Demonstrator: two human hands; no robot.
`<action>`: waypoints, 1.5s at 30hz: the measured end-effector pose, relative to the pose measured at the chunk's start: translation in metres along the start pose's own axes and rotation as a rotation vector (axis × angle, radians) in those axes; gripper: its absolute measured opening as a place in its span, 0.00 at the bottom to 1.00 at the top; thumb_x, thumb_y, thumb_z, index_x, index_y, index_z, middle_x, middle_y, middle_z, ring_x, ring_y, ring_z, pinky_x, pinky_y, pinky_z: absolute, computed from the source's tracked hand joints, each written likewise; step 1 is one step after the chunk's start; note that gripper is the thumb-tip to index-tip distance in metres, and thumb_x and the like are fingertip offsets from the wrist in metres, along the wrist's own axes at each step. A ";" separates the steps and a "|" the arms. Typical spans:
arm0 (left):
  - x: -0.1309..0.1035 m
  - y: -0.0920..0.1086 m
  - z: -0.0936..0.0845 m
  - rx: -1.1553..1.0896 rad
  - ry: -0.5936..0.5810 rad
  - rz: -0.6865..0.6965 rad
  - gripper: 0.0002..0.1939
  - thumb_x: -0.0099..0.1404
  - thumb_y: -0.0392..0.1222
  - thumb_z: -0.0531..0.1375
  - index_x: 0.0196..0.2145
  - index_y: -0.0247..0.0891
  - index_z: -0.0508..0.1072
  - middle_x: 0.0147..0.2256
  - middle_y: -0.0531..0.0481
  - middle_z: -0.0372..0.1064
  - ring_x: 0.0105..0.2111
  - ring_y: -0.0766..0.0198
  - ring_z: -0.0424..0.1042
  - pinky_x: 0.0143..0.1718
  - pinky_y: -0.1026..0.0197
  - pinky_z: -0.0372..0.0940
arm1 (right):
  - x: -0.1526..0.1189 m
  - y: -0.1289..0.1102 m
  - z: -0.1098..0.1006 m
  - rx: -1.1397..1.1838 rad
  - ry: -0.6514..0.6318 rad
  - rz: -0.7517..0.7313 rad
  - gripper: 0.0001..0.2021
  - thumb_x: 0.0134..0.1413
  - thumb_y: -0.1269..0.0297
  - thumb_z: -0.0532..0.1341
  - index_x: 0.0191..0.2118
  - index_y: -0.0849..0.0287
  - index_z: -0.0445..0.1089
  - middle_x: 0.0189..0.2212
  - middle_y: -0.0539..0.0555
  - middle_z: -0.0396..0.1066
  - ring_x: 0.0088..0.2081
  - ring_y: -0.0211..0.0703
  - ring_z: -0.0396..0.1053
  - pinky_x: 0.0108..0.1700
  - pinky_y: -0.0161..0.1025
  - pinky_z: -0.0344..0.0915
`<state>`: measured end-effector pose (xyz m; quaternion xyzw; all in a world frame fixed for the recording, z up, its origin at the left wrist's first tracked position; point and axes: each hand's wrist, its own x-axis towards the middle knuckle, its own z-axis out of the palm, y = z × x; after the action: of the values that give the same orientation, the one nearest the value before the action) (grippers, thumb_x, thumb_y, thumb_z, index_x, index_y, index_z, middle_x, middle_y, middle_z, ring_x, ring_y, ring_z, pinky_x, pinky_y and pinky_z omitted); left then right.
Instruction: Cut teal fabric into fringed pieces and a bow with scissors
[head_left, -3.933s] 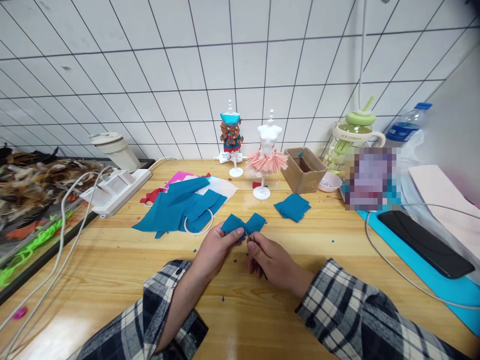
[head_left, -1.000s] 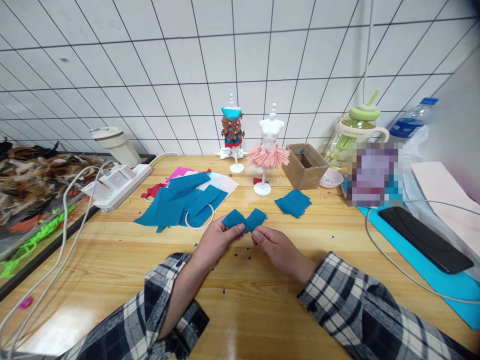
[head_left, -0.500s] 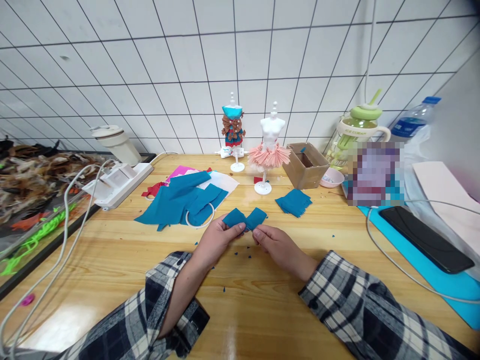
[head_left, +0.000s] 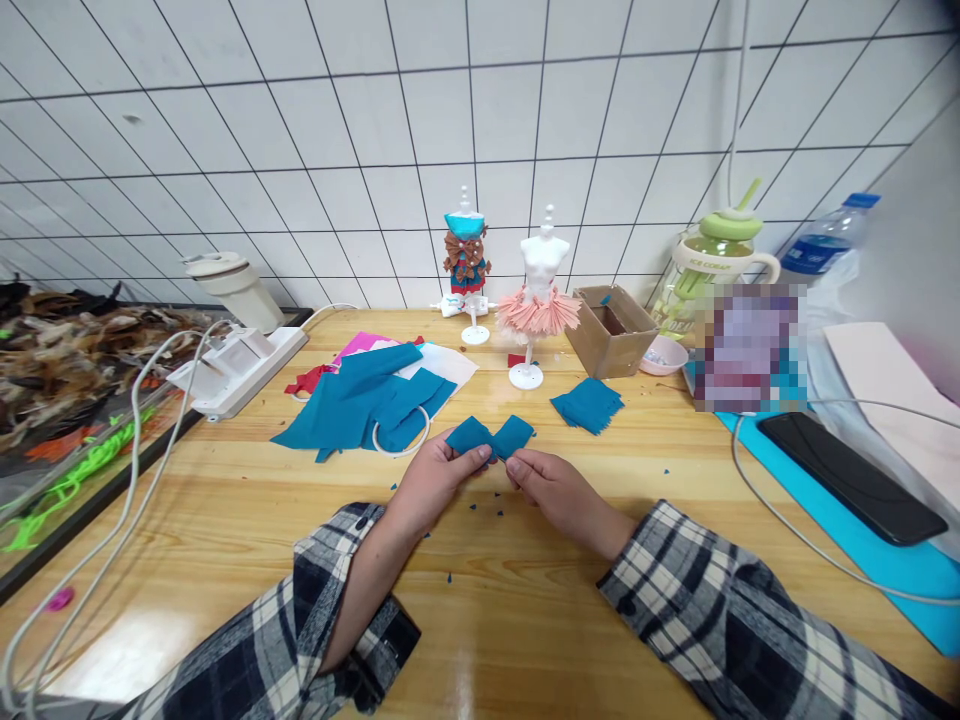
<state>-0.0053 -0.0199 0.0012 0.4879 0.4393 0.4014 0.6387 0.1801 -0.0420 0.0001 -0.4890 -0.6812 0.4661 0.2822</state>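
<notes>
Fingers [head_left: 472, 458] of the left hand [head_left: 433, 482] pinch a piece of blue cloth [head_left: 514, 434], thumb on top, and those of the right hand [head_left: 556, 492] are pressed together on its lower edge, just right of its middle. The piece is over the middle of the table [head_left: 517, 630], narrow at its centre, with a flap standing out to each side (whatever lies inside the right hand is hidden). Tiny blue scraps [head_left: 500, 513] are scattered below the hands.

Beyond the right hand lies a stack of blue squares [head_left: 588, 405]. Toward the table's left edge, just past the left hand, is a heap of blue cloth [head_left: 337, 405] with a white ring [head_left: 397, 455] at its near side. Near the back edge stand two small dress forms: one in a pink skirt [head_left: 538, 312], the other wearing brown bows [head_left: 465, 252]. A cardboard box [head_left: 619, 352] and a pink bowl [head_left: 664, 362] sit side by side, nearer the back right corner. Along the right edge, a black phone [head_left: 847, 480] lies on a bright blue sheet [head_left: 919, 605].
</notes>
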 end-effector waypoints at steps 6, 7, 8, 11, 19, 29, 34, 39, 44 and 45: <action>-0.001 0.000 0.001 0.014 0.023 -0.014 0.15 0.55 0.48 0.67 0.36 0.35 0.76 0.35 0.46 0.78 0.37 0.56 0.74 0.44 0.56 0.65 | -0.001 -0.001 0.000 0.018 0.006 0.008 0.18 0.64 0.52 0.48 0.26 0.56 0.59 0.22 0.46 0.58 0.27 0.38 0.57 0.29 0.34 0.53; -0.001 0.000 0.001 0.019 0.029 -0.019 0.15 0.55 0.48 0.67 0.36 0.35 0.76 0.35 0.46 0.78 0.37 0.56 0.74 0.43 0.56 0.65 | -0.001 -0.001 0.000 0.024 0.005 0.011 0.18 0.63 0.52 0.48 0.27 0.56 0.60 0.22 0.46 0.58 0.27 0.38 0.57 0.29 0.34 0.53; -0.001 0.001 0.001 0.020 0.032 -0.019 0.15 0.54 0.48 0.67 0.35 0.35 0.76 0.35 0.46 0.77 0.36 0.56 0.74 0.42 0.56 0.65 | -0.002 -0.002 0.000 0.030 0.003 0.014 0.18 0.63 0.52 0.48 0.27 0.57 0.61 0.22 0.46 0.58 0.27 0.38 0.57 0.29 0.34 0.53; -0.001 0.001 0.000 0.012 0.056 0.006 0.15 0.55 0.48 0.67 0.36 0.36 0.75 0.34 0.47 0.77 0.34 0.58 0.74 0.40 0.57 0.65 | -0.002 -0.004 -0.001 0.047 -0.001 0.010 0.16 0.61 0.52 0.51 0.27 0.57 0.61 0.21 0.45 0.56 0.26 0.37 0.56 0.28 0.34 0.52; -0.007 0.011 0.008 0.324 0.157 0.139 0.10 0.55 0.47 0.66 0.29 0.37 0.75 0.29 0.51 0.75 0.29 0.60 0.70 0.33 0.62 0.63 | -0.002 -0.006 0.003 0.115 0.198 0.061 0.12 0.53 0.54 0.59 0.30 0.58 0.65 0.19 0.44 0.54 0.23 0.36 0.53 0.27 0.34 0.51; -0.006 0.012 0.013 0.221 0.148 0.108 0.11 0.53 0.47 0.67 0.29 0.38 0.74 0.30 0.51 0.76 0.32 0.59 0.71 0.36 0.60 0.64 | 0.001 -0.005 0.004 0.143 0.177 0.104 0.09 0.49 0.58 0.61 0.28 0.58 0.67 0.17 0.43 0.54 0.22 0.35 0.52 0.25 0.34 0.50; -0.006 0.011 0.012 0.213 0.158 0.109 0.11 0.54 0.47 0.67 0.30 0.37 0.74 0.31 0.51 0.76 0.33 0.59 0.71 0.38 0.60 0.64 | 0.001 -0.003 0.004 0.222 0.168 0.101 0.11 0.50 0.57 0.60 0.33 0.59 0.69 0.18 0.43 0.54 0.22 0.35 0.52 0.26 0.34 0.51; -0.006 0.010 0.013 0.214 0.132 0.093 0.12 0.52 0.47 0.68 0.30 0.38 0.75 0.30 0.51 0.76 0.32 0.59 0.71 0.37 0.60 0.63 | 0.001 -0.004 0.004 0.190 0.214 0.115 0.11 0.48 0.55 0.62 0.31 0.59 0.68 0.17 0.42 0.51 0.21 0.35 0.50 0.25 0.34 0.48; -0.006 0.007 0.012 0.133 0.064 0.055 0.12 0.53 0.46 0.68 0.33 0.38 0.76 0.34 0.50 0.78 0.36 0.57 0.73 0.41 0.58 0.64 | 0.001 -0.005 0.004 0.135 0.199 0.119 0.09 0.47 0.57 0.61 0.29 0.58 0.67 0.17 0.43 0.53 0.21 0.35 0.52 0.25 0.34 0.49; -0.006 0.007 0.011 0.100 0.059 0.047 0.13 0.53 0.46 0.68 0.34 0.38 0.76 0.35 0.49 0.78 0.36 0.56 0.74 0.42 0.57 0.64 | 0.000 -0.005 0.004 0.125 0.189 0.123 0.09 0.48 0.58 0.61 0.29 0.58 0.67 0.17 0.43 0.53 0.21 0.35 0.52 0.25 0.34 0.49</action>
<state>0.0034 -0.0271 0.0103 0.5175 0.4658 0.4080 0.5906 0.1743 -0.0435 0.0029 -0.5529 -0.5901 0.4759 0.3458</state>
